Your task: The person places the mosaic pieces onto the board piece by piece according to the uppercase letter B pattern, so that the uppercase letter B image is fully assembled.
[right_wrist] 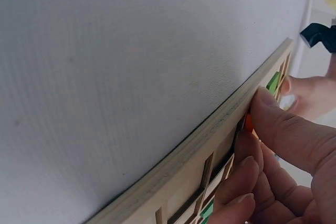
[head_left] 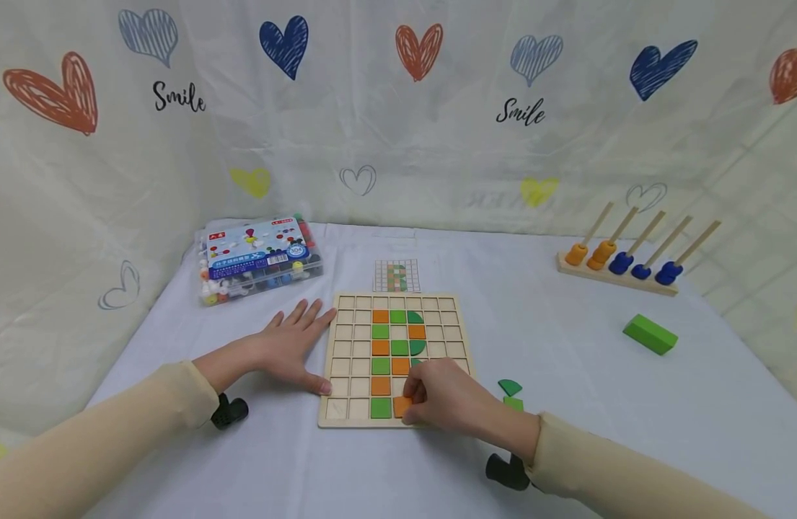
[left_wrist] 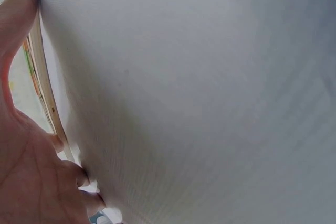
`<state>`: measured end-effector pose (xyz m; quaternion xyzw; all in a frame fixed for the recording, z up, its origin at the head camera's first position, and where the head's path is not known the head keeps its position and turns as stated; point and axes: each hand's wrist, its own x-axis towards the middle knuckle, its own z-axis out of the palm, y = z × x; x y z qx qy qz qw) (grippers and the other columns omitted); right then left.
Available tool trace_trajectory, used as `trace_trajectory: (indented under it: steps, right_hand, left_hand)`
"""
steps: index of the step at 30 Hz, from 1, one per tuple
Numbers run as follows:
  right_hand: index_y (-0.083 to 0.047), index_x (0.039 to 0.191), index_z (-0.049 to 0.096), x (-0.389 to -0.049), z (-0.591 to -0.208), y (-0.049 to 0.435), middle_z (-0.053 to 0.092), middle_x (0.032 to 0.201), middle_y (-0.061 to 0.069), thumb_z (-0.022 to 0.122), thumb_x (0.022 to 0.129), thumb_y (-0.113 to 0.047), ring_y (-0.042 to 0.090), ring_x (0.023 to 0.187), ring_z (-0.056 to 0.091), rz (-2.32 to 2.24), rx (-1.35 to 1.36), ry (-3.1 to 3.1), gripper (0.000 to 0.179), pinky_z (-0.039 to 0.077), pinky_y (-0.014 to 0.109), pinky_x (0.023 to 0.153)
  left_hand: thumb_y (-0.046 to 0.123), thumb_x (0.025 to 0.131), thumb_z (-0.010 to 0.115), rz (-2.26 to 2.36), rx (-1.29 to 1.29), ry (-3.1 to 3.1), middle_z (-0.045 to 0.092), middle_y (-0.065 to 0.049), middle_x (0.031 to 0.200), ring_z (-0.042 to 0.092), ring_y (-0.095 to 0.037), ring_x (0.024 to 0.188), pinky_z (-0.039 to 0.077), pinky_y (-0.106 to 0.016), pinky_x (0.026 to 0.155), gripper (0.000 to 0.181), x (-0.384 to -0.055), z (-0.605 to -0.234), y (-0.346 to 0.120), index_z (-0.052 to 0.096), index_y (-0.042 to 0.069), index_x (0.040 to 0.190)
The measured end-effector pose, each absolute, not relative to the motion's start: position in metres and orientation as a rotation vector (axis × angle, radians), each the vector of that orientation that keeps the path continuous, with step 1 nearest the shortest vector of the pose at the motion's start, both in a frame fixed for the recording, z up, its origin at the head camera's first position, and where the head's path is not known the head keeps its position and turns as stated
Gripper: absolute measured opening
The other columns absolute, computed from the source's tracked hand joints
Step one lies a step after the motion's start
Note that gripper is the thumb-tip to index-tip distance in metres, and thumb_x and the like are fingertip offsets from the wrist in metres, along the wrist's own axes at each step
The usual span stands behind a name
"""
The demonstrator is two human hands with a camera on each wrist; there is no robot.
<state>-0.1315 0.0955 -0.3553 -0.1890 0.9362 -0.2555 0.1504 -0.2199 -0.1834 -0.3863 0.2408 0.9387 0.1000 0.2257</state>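
Note:
A wooden grid board lies on the table, with orange and green tiles filling a block of its middle cells. My left hand is spread flat beside it, thumb and index fingertips at the board's left edge. In the left wrist view, the thumb lies against the wooden rim. With thumb and fingers, my right hand pinches an orange square tile at the bottom row, just right of a green square tile. The right fingers cover part of the lower right cells.
Loose green pieces, a quarter-round and a square, lie right of the board. A small pattern card is behind it. Around stand a plastic box of beads, a peg stand and a green block.

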Motion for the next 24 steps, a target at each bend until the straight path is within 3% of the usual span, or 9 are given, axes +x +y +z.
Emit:
trace_trajectory:
  steps: [10, 18, 24]
  right_hand:
    - [-0.009, 0.083, 0.073, -0.132, -0.358, 0.096, 0.062, 0.07, -0.006, 0.092, 0.072, -0.007, 0.011, 0.067, 0.055, -0.73, -0.594, 2.692, 0.022, 0.048, 0.021, 0.06]
    - [-0.009, 0.083, 0.074, -0.133, -0.36, 0.097, 0.065, 0.072, -0.007, 0.084, 0.083, -0.007, 0.009, 0.068, 0.055, -0.743, -0.624, 2.715, 0.01, 0.047, 0.021, 0.061]
    - [-0.009, 0.082, 0.074, -0.132, -0.361, 0.096, 0.065, 0.073, -0.006, 0.085, 0.082, -0.007, 0.01, 0.068, 0.055, -0.75, -0.612, 2.724, 0.011, 0.047, 0.02, 0.061]
  left_hand:
    - [0.082, 0.072, 0.071, 0.277, 0.668, 2.574, -0.007, -0.02, 0.172, -0.01, -0.046, 0.158, -0.002, -0.074, 0.12, 0.135, -0.219, -0.382, -0.183, 0.004, 0.013, 0.166]
    - [0.077, 0.073, 0.074, 0.286, 0.668, 2.58, -0.005, -0.022, 0.172, -0.009, -0.048, 0.157, 0.0, -0.075, 0.12, 0.132, -0.216, -0.375, -0.181, 0.006, 0.011, 0.166]
    - [0.076, 0.073, 0.074, 0.299, 0.662, 2.577, -0.004, -0.022, 0.172, -0.008, -0.048, 0.157, -0.001, -0.075, 0.12, 0.132, -0.216, -0.377, -0.182, 0.007, 0.011, 0.166]
